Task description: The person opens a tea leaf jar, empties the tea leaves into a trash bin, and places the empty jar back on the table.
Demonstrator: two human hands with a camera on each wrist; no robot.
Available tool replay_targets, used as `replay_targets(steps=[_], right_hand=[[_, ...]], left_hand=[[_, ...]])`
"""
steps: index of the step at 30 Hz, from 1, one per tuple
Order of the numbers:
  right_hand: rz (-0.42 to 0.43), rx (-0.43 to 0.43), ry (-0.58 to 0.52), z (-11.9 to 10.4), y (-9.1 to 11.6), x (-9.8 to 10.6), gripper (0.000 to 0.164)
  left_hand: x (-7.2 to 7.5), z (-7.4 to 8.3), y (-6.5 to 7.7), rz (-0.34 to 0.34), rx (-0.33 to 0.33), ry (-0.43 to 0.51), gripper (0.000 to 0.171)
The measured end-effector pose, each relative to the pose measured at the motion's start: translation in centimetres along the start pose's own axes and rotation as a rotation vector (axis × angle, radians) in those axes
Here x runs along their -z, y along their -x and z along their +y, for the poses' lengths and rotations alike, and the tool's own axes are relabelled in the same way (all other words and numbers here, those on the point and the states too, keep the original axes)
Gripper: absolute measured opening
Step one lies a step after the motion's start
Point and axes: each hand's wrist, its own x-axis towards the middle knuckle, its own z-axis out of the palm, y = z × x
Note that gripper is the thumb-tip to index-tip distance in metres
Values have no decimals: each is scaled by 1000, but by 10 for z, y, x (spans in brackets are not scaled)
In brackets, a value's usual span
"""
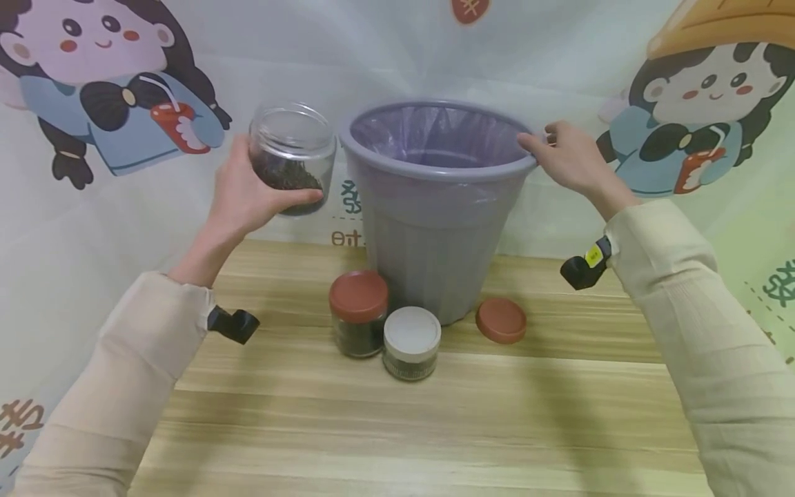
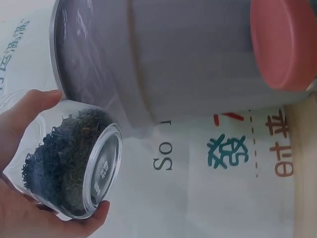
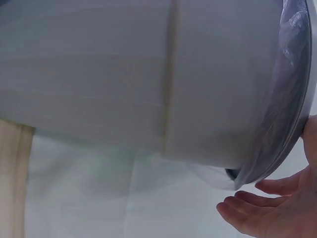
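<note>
My left hand (image 1: 248, 190) grips a clear open jar (image 1: 292, 148) beside the bin's left rim, raised above the table. Dark dried leaves (image 2: 64, 158), like loose tea, fill its lower part. In the left wrist view, thumb and fingers wrap the jar's sides. A grey trash bin (image 1: 428, 228) with a thin plastic liner (image 1: 435, 134) stands upright at the back. At its right rim is my right hand (image 1: 574, 155), thumb against the edge. The right wrist view shows its fingers (image 3: 242, 215) loosely extended, just outside the rim.
In front of the bin stand a red-lidded jar (image 1: 359, 317) and a smaller white-lidded jar (image 1: 411, 348), both with dark contents. A loose red lid (image 1: 502, 321) lies to their right on the wooden table (image 1: 397, 435). A printed cloth (image 1: 273, 55) hangs behind.
</note>
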Motion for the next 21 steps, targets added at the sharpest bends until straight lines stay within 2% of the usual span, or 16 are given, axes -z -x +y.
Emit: replay_targets(steps=[2,5,7,14,21], right_hand=[[10,17,57,-3,-3,1,66],[36,47,130,-9,-8,2,44],[41,46,162,-13,-12,3,38],[-55,-52,190,-22,-23,7,36],[-135,-111,126,-25,-26,7,40]], left_hand=[[2,2,-5,-4,-8,-22,93],[6,7,-13,-10,-16,-57,93],[9,10,-18,-10,-17,-82,93],[12,24,-33,-39,-9,-180,95],[12,34,-47,-62,-67,-209,93]])
